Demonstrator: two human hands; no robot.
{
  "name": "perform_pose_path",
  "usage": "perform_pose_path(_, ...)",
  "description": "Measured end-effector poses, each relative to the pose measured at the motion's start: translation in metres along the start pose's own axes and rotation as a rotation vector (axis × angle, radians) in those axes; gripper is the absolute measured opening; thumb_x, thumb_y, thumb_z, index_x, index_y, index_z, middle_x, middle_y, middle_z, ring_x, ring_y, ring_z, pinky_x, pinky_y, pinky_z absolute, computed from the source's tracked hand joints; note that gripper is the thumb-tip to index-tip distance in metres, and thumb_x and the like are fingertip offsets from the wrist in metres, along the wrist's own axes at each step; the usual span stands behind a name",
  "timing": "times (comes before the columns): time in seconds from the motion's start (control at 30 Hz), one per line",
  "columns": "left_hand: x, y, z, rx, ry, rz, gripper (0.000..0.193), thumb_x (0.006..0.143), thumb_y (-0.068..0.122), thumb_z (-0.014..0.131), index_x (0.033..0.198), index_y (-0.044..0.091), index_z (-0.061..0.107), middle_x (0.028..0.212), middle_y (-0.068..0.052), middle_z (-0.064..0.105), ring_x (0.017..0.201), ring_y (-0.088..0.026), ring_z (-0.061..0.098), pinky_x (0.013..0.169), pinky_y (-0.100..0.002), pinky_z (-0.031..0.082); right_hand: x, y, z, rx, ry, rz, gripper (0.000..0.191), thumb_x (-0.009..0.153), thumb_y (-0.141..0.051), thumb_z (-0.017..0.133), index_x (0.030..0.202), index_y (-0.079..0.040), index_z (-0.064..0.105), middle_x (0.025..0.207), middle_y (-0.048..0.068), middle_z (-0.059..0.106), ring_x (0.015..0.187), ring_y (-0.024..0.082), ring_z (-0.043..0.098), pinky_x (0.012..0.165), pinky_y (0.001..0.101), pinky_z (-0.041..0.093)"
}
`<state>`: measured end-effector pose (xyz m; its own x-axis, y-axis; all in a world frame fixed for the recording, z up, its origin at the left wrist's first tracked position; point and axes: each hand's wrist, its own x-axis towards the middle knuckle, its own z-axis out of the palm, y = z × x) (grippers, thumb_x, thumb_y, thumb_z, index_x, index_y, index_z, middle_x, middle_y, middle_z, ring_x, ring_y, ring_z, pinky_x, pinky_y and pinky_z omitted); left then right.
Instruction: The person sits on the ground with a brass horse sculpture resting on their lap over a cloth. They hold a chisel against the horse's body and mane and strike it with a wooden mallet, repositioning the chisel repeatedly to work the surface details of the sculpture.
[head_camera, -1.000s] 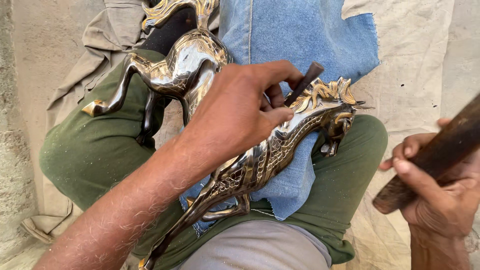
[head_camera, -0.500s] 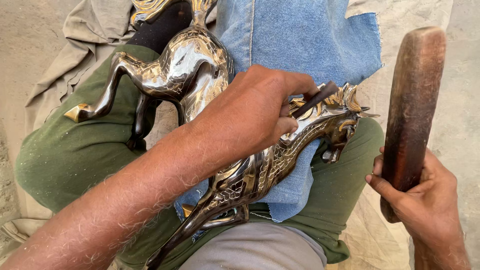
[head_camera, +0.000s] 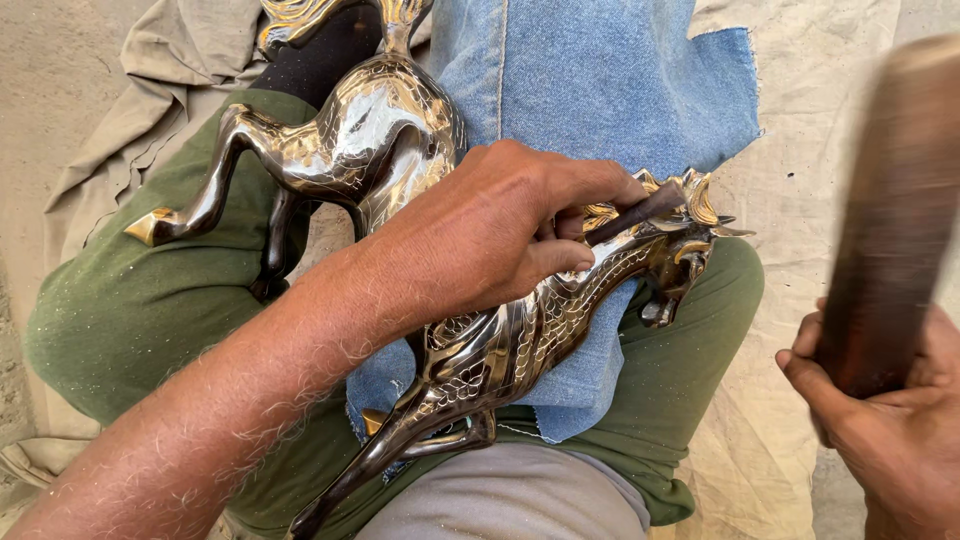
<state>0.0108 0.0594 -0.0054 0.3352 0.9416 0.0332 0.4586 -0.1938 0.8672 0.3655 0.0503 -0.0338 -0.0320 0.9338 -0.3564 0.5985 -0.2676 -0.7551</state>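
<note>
head view, the only one: the left hand (head_camera: 490, 235) is closed around a thin dark punch (head_camera: 640, 212), fingers wrapped low on its shaft and the heel of the hand bearing down on the neck of a metal horse (head_camera: 520, 345). the punch slants up and to the right out of the fist, its free end just beside the horse's gilt mane near the head; where its tip meets the metal is hidden under the fingers. the right hand (head_camera: 885, 420) is shut around the lower end of a dark wooden mallet (head_camera: 895, 210), which stands raised at the right edge and is blurred. the horse lies slantwise across the lap, head toward the right knee, hind legs down toward the bottom edge, resting on a blue denim cloth (head_camera: 600, 90) spread over green trousers (head_camera: 130, 310). a second horse (head_camera: 370, 135) of the same polished kind lies higher on the left thigh, touching the cloth's left edge, apart from both hands. judging by its look, the horse is cast metal: heavy, rigid, and slick on its polished flanks, with thin legs, ears and mane tips that would bend or mar if gripped. the thick neck and barrel look the safest places to hold, and the cloth beneath likely keeps it from sliding. a tan sheet (head_camera: 800, 150) covers the ground around the legs.
</note>
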Motion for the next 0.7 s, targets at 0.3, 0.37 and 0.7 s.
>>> perform_pose_path(0.3, 0.000, 0.006, 0.004, 0.109, 0.047, -0.061, 0.048, 0.076, 0.004, 0.081, 0.123, 0.008, 0.071, 0.090, -0.019, 0.075, 0.085, -0.038, 0.073, 0.076, -0.047, 0.056, 0.017, 0.013, -0.006, 0.056, -0.057, -0.119, 0.043, 0.082, 0.012, 0.071, 0.118, -0.004, 0.055, 0.095, 0.005, 0.065, 0.088, 0.013, 0.065, 0.078, 0.0267, 0.055)
perform_pose_path(0.37, 0.003, 0.008, 0.007, 0.175, 0.067, -0.048, 0.050, 0.071, 0.004, 0.081, 0.120, 0.008, 0.073, 0.091, -0.020, 0.075, 0.086, -0.041, 0.072, 0.076, -0.050, 0.055, 0.020, 0.008, -0.001, -0.069, -0.121, -0.065, 0.039, 0.081, 0.013, 0.072, 0.114, -0.003, 0.057, 0.090, 0.008, 0.065, 0.084, 0.016, 0.065, 0.076, 0.0302, 0.055)
perform_pose_path(0.7, 0.015, 0.011, 0.020, 0.252, 0.026, -0.245, 0.040, 0.076, -0.005, 0.065, 0.110, 0.011, 0.077, 0.085, -0.022, 0.074, 0.084, -0.039, 0.074, 0.076, -0.052, 0.055, 0.038, 0.011, -0.006, -0.395, -0.376, 0.064, 0.039, 0.079, 0.016, 0.074, 0.113, 0.002, 0.062, 0.085, 0.012, 0.068, 0.078, 0.019, 0.070, 0.074, 0.0310, 0.058)
